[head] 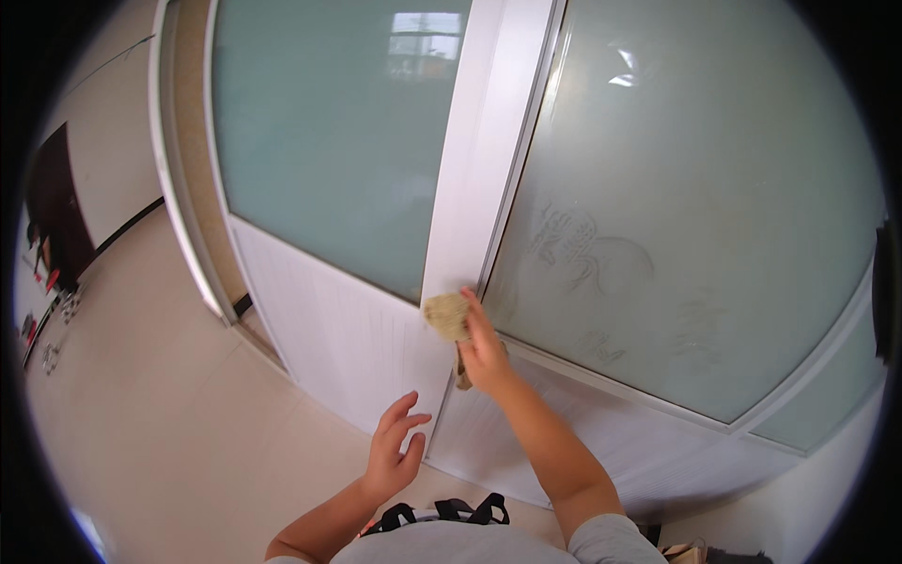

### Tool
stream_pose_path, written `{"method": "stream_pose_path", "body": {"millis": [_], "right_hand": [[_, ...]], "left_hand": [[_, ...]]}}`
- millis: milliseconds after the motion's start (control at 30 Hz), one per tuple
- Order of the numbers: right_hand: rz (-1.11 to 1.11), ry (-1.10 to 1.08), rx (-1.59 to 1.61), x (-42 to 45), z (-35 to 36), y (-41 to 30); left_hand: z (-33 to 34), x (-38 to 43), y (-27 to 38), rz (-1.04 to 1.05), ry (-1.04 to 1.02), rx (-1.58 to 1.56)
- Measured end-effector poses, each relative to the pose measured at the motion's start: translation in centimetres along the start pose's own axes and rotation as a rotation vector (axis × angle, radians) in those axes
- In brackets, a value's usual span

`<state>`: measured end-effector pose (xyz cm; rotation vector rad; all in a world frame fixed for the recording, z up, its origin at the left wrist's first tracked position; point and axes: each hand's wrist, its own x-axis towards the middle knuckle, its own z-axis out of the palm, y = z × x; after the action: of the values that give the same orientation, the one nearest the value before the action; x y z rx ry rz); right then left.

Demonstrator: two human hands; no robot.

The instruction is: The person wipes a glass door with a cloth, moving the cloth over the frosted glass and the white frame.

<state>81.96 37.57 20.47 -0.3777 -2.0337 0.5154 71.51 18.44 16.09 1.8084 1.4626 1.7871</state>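
A crumpled tan cloth (447,316) is in my right hand (485,356), bunched under the fingers, with one end hanging below the palm. Hand and cloth are at the white frame (461,233) between two frosted glass panels, near the lower corner of the right glass panel (676,211). My left hand (397,451) holds nothing; its fingers are apart and bent, in front of the white ribbed lower panel (331,317). Smudges and finger-drawn marks (574,247) show on the right glass. The left glass panel (331,141) reflects a window.
At the left, a doorway frame (187,162) stands beside the pale tiled floor (162,423). A dark door (60,197) and several small objects are along the far wall. Black straps (451,509) lie across my chest. Some items (694,553) sit low at the bottom right.
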Motion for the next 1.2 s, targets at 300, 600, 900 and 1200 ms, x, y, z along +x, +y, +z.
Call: {"method": "stream_pose_path", "body": {"millis": [300, 600, 900, 1200], "right_hand": [[0.801, 0.152, 1.484, -5.2, -1.1, -4.7], [1.043, 0.173, 1.606, -6.3, 0.2, -7.4], [0.879, 0.086, 1.287, -7.4, 5.0, -10.7], [1.048, 0.189, 1.222, -8.2, 5.6, -9.9]], "left_hand": [[1.0, -3.4, 2.4, -0.195, 0.144, 0.103], [0.6, -3.1, 2.6, -0.225, 0.113, 0.069], [-0.2, -3.8, -1.3, -0.493, 0.293, -0.558], [-8.7, -5.1, -3.3, -0.667, 0.527, -0.862]]}}
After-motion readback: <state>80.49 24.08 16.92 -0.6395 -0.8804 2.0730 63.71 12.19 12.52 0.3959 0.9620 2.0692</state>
